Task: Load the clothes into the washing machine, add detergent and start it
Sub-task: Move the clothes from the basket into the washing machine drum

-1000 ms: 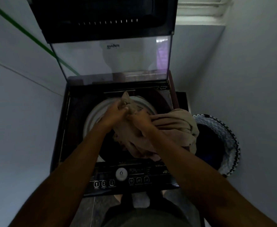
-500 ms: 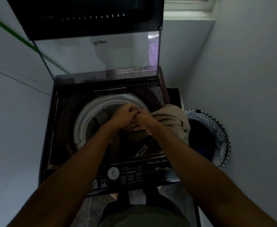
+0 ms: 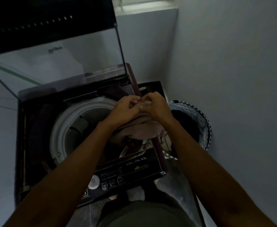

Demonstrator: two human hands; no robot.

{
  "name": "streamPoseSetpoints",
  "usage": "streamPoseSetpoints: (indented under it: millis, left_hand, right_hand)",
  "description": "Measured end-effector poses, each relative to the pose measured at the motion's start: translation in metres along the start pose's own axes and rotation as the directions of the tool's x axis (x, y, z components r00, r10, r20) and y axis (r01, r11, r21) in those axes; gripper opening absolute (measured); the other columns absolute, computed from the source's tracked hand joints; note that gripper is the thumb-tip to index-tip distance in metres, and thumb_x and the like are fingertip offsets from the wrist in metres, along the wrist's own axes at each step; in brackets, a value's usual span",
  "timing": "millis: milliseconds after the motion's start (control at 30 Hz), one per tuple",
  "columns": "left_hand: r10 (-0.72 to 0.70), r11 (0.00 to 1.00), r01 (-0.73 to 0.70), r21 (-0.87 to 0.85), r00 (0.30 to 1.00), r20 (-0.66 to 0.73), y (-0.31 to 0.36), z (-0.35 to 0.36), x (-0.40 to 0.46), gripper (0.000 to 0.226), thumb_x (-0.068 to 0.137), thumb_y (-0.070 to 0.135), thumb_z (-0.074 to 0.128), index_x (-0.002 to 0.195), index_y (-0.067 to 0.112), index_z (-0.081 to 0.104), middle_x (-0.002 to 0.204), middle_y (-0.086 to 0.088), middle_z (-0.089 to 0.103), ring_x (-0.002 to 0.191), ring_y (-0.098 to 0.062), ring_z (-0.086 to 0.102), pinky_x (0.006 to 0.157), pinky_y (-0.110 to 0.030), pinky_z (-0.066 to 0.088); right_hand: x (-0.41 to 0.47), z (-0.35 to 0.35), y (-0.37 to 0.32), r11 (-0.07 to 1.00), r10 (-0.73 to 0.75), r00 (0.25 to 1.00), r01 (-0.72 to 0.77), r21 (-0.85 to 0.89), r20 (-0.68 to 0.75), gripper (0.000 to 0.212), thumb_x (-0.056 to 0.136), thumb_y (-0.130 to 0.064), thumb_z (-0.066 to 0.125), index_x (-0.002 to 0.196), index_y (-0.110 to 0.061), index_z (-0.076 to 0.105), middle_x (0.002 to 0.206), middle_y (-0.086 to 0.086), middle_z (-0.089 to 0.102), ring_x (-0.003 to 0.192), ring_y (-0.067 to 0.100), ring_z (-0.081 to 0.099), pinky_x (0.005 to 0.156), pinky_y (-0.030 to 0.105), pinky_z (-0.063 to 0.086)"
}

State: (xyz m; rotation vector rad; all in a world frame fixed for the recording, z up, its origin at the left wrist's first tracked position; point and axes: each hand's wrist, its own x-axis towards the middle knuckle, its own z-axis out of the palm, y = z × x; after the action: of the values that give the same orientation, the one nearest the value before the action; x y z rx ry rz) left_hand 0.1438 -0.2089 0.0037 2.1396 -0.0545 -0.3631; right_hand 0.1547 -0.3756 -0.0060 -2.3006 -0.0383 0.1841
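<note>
Clothes are part-way into a top-loading washing machine [image 3: 36,128], whose glass lid [image 3: 55,63] stands raised at the back. A person leaning over the machine holds a bunched beige garment [image 3: 141,130] above the right-hand rim of the drum [image 3: 60,128], between the drum opening and the machine's right edge. The left hand [image 3: 126,108] and the right hand [image 3: 157,107] meet knuckle to knuckle over the top of the bundle, fingers curled into the cloth; the cloth hangs beneath them toward the drum, not yet released.

Inside the drum, dark shapes near the left wall may be items already loaded, though the light is too poor to be sure. Just right of the machine, a laundry basket [image 3: 200,118] with a zigzag-patterned rim sits against the wall, its interior dark with a hint of blue, so more washing could remain there.

Judged from this view, the loading stage is under way and unfinished: this garment has to go down into the drum, and the basket may need another visit. No detergent container shows anywhere around the machine. The control panel [image 3: 126,174] along the machine's front edge, with its white dial [image 3: 94,181] and row of buttons, lies untouched. The lid is yet to be closed.
</note>
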Motion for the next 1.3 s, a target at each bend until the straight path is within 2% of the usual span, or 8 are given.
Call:
streamPoseSetpoints:
  millis: [100, 267, 333, 500, 667, 833, 1000, 1300]
  left_hand:
    - [0.110, 0.969, -0.119, 0.216, 0.992, 0.057, 0.013, 0.021, 0.008, 0.052, 0.078, 0.035, 0.074, 0.127, 0.030, 0.058, 0.125, 0.003, 0.052, 0.119, -0.017, 0.048, 0.100, -0.037, 0.045]
    - [0.087, 0.846, -0.208, 0.492, 0.962, 0.257, 0.021, 0.054, 0.011, 0.075, 0.066, 0.045, 0.079, 0.134, 0.043, 0.045, 0.131, 0.008, 0.041, 0.125, -0.018, 0.030, 0.102, -0.031, 0.029]
    - [0.078, 0.793, -0.228, 0.565, 0.958, 0.276, 0.022, 0.059, 0.011, 0.081, 0.065, 0.048, 0.080, 0.137, 0.042, 0.043, 0.137, 0.007, 0.038, 0.129, -0.019, 0.024, 0.100, -0.031, 0.023]
    - [0.083, 0.778, -0.241, 0.580, 0.955, 0.285, 0.022, 0.059, 0.010, 0.091, 0.062, 0.052, 0.080, 0.142, 0.038, 0.038, 0.142, 0.005, 0.038, 0.132, -0.021, 0.025, 0.107, -0.037, 0.023]
    - [0.066, 0.847, -0.195, 0.495, 0.962, 0.265, 0.012, 0.049, 0.015, 0.114, 0.052, 0.062, 0.078, 0.147, 0.043, 0.020, 0.149, 0.003, 0.028, 0.136, -0.025, 0.024, 0.109, -0.053, 0.032]
    - [0.129, 0.921, -0.166, 0.353, 0.984, 0.126, 0.019, 0.024, 0.011, 0.111, 0.048, 0.074, 0.066, 0.147, 0.045, 0.023, 0.142, 0.005, 0.033, 0.129, -0.026, 0.032, 0.107, -0.052, 0.035]
    - [0.176, 0.954, -0.179, 0.240, 0.984, 0.033, 0.020, -0.016, -0.001, 0.101, 0.047, 0.065, 0.071, 0.139, 0.047, 0.034, 0.138, 0.005, 0.039, 0.126, -0.025, 0.037, 0.105, -0.046, 0.036]
    - [0.098, 0.995, -0.098, -0.007, 0.993, -0.060, -0.026, -0.091, -0.048, 0.094, 0.047, 0.051, 0.084, 0.131, 0.028, 0.052, 0.130, 0.002, 0.058, 0.117, -0.013, 0.058, 0.103, -0.036, 0.047]
  right_hand:
    - [0.002, -0.010, 0.047, 0.962, 0.142, 0.975, -0.095, -0.256, 0.171, 0.055, 0.073, -0.051, 0.059, 0.117, -0.018, 0.057, 0.113, 0.015, 0.059, 0.102, 0.033, 0.058, 0.080, 0.040, 0.050]
    - [-0.024, -0.013, 0.073, 0.945, 0.305, 0.807, -0.191, -0.266, 0.505, 0.101, 0.078, -0.010, 0.078, 0.154, -0.021, 0.013, 0.156, 0.009, 0.026, 0.138, 0.033, 0.034, 0.105, 0.039, 0.037]
    - [-0.033, -0.009, 0.072, 0.919, 0.283, 0.830, -0.092, -0.384, 0.480, 0.116, 0.062, -0.013, 0.089, 0.153, -0.027, 0.019, 0.154, 0.006, 0.031, 0.136, 0.034, 0.036, 0.103, 0.043, 0.037]
    - [-0.036, 0.015, 0.082, 0.961, 0.248, 0.957, -0.224, -0.161, 0.153, 0.027, 0.090, -0.025, 0.055, 0.116, -0.021, 0.054, 0.115, 0.013, 0.063, 0.106, 0.037, 0.059, 0.080, 0.040, 0.045]
    - [-0.027, -0.002, 0.058, 0.962, 0.193, 0.977, -0.206, -0.181, -0.087, 0.004, 0.085, -0.018, 0.049, 0.088, -0.015, 0.050, 0.087, 0.013, 0.067, 0.082, 0.037, 0.062, 0.065, 0.040, 0.046]
    - [-0.015, -0.030, 0.004, 0.980, 0.137, 0.988, -0.146, -0.137, -0.074, 0.026, 0.063, -0.026, 0.046, 0.087, -0.017, 0.046, 0.088, 0.018, 0.064, 0.081, 0.038, 0.059, 0.067, 0.038, 0.046]
    - [-0.008, -0.024, -0.052, 0.994, 0.006, 0.998, -0.011, -0.106, -0.055, 0.045, 0.075, -0.024, 0.055, 0.118, -0.014, 0.063, 0.107, 0.014, 0.069, 0.095, 0.035, 0.063, 0.083, 0.038, 0.052]
    - [-0.009, 0.045, -0.129, 0.964, -0.118, 0.986, 0.143, -0.225, 0.121, 0.044, 0.074, -0.041, 0.055, 0.111, -0.018, 0.063, 0.104, 0.011, 0.070, 0.096, 0.033, 0.064, 0.081, 0.036, 0.049]
